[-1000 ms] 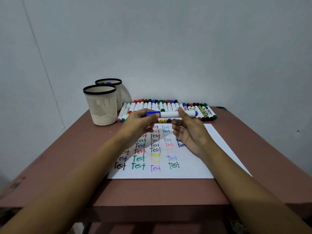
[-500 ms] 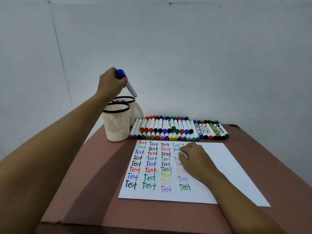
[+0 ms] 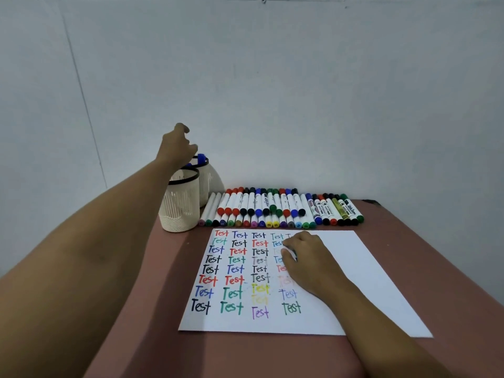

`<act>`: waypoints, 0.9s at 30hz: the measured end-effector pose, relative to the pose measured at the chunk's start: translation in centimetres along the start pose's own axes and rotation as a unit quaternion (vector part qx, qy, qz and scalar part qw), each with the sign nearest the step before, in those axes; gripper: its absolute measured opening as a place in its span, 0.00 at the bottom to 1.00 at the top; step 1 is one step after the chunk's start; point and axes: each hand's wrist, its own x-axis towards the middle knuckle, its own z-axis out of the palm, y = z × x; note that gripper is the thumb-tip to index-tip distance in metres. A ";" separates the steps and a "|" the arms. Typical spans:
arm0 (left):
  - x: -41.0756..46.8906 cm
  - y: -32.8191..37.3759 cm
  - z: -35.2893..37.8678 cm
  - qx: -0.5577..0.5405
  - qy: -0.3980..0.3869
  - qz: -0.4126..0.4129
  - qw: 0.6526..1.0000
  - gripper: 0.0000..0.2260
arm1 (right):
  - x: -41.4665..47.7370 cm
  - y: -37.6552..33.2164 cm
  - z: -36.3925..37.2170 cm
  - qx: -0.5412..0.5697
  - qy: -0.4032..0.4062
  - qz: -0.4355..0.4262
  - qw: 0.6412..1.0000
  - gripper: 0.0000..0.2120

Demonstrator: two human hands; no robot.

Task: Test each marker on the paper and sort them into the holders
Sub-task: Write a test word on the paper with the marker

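Your left hand (image 3: pixel 176 144) hovers empty, fingers loosely spread, above the rear holder (image 3: pixel 208 181); your right hand (image 3: pixel 306 261), curled, holds nothing, resting on the paper (image 3: pixel 354 282) beside it.

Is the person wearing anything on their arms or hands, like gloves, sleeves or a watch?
Nothing shows. The left hand and right hand are bare, with no gloves, rings or watch in view. Both forearms are uncovered right to the picture's edge, so no sleeve shows. Whether a sleeve begins further up cannot be told.
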 end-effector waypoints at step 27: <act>-16.8 -0.7 7.7 0.147 -0.272 0.152 0.939 0.19 | 6.0 1.0 -3.3 0.047 0.070 0.121 0.989 0.14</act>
